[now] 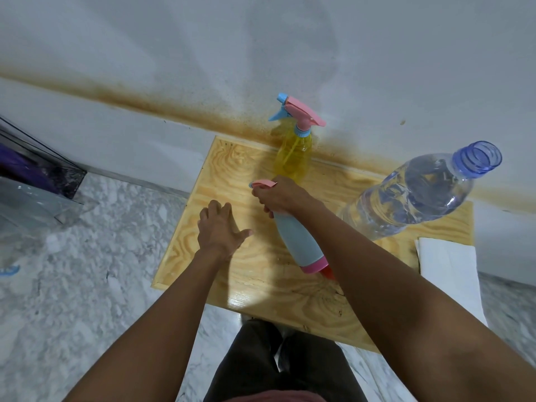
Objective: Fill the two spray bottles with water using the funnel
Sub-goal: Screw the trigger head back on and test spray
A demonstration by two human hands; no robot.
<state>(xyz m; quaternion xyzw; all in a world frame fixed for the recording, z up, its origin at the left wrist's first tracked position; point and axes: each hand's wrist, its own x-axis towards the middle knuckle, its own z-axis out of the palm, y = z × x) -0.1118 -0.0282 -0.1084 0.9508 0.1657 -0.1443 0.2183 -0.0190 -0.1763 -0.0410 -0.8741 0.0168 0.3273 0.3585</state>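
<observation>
A blue spray bottle [298, 242] with a pink base band stands on the wooden board [232, 169]. My right hand [282, 195] grips its pink spray head from above. My left hand [219, 227] hovers just left of it, fingers spread and holding nothing. Behind them a yellow spray bottle [294, 155] with a pink and blue trigger head stands against the wall. A large clear water bottle [417, 192], uncapped and holding water, stands at the right of the board. A red object [327, 272], mostly hidden by my right forearm, peeks out beside the blue bottle's base.
White paper [446, 262] lies at the board's right edge. The stained white wall [261, 53] rises right behind the board. Marble floor [72, 300] surrounds it. A clear plastic box [34, 175] with dark contents sits at the far left. My legs are below the board.
</observation>
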